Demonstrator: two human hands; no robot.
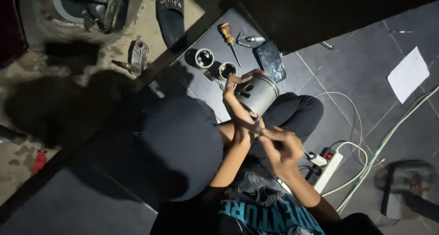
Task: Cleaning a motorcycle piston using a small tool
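My left hand (pixel 235 95) grips a silver metal piston (pixel 257 94) by its side, holding it up above my lap with fingers curled over its top edge. Just below the piston, my right hand (pixel 280 145) is closed around a small thin tool (pixel 257 126) whose tip points at the piston's lower rim. A dark cap (pixel 183 143) hides part of my left forearm.
On the dark tiled floor lie an orange-handled screwdriver (pixel 228 37), two round metal cups (pixel 204 58) (pixel 227 70), a phone (pixel 270 60), a black slipper (pixel 170 15) and a white paper (pixel 408 74). A power strip (pixel 328 167) with cables and a fan (pixel 402 184) sit at right.
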